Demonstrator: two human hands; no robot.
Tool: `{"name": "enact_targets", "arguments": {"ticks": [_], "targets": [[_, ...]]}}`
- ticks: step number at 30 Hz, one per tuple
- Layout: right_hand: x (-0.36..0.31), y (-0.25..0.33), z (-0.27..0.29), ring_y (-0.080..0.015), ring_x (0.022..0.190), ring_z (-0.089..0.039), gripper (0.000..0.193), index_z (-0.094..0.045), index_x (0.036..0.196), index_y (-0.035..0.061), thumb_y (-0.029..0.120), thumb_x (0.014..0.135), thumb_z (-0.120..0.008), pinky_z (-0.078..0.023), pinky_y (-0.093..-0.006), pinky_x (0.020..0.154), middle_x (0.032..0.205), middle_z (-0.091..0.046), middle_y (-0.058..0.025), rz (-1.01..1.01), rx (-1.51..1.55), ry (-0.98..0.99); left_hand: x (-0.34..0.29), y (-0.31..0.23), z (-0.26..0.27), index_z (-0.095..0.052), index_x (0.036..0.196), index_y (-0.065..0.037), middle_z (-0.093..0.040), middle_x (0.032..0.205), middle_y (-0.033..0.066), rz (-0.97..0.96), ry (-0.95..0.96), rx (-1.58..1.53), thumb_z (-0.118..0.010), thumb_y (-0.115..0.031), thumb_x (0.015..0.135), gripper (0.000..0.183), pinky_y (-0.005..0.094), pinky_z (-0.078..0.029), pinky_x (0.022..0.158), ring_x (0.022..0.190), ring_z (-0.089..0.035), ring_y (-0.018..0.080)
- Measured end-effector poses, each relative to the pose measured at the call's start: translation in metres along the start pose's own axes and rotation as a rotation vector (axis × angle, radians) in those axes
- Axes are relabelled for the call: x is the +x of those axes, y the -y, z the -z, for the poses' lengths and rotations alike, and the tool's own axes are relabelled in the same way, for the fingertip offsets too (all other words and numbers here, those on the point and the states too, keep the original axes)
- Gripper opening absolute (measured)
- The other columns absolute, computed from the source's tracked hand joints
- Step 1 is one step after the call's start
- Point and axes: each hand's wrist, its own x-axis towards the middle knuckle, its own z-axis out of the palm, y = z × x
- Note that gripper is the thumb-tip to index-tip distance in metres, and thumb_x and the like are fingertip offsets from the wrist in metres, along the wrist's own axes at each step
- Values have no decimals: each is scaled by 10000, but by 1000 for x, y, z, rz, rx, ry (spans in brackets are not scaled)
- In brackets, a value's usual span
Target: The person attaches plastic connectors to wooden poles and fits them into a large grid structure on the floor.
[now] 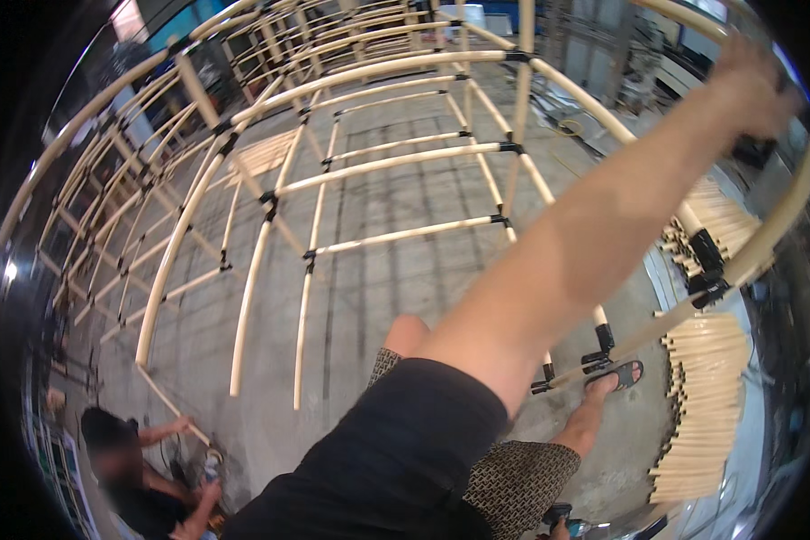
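I look down from high inside a lattice of pale wooden poles [396, 160] joined with black ties. My left arm, in a black sleeve, reaches up to the right. My left hand [751, 85] is blurred and closed around a curved pole [783, 220] near a dark joint. My right hand [553, 525] is at the bottom edge, mostly cut off, and grips a blue power tool [569, 519]. Below my arm are my knee, my patterned shorts and my sandalled foot [614, 373], which rests by a black clamp [598, 346] on a pole.
Another person [126, 468] crouches on the concrete floor at lower left, with a hand near the foot of a pole. Bundles of cut pale sticks [706, 405] lie at the right. A yellow cable [567, 128] lies on the floor beyond the frame.
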Motion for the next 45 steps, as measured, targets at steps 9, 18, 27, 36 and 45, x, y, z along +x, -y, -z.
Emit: {"name": "enact_targets", "arguments": {"ticks": [9,18,27,36,45], "targets": [[-19,27,-11,-355,551,-679,396,-676,847,-77,305,827,-778,-548,-493,479,675,-656,-192,95,-58,338,-166,-64,57,-511,1437,17,-470,1489,301,200,108,-108,-550,-571,974,749,498,-298,1208,1411,-431,427],[11,-38,49,-330,571,-692,370,-674,823,-74,281,818,-780,-518,-460,470,614,-645,-178,-160,-218,413,-650,-176,350,-696,1249,-26,-699,1226,217,1303,228,702,-733,-314,905,451,456,-505,999,1157,-659,380],[-94,250,3,-248,974,-695,320,-599,1234,-72,169,1026,-630,-568,-404,847,1175,-689,-195,1048,210,-52,-707,-289,516,-605,1287,55,-637,1216,276,1301,-122,1556,-627,-273,1004,434,486,-487,968,1139,-616,432],[-267,391,-72,-456,1525,-215,867,-149,1599,-42,174,955,-688,-292,-480,1222,1648,-162,-324,1256,-153,-226,-765,-250,572,-643,1094,102,-695,982,313,2151,-25,1103,-543,-513,1019,627,526,-536,843,962,-702,430],[-227,383,-86,-499,1528,-170,907,-162,1598,-57,139,900,-706,-243,-497,1236,1622,-166,-384,1303,-141,-253,-770,-231,545,-650,1084,69,-673,754,196,2079,-174,1246,-577,-540,996,620,447,-534,532,576,-675,293]]}}
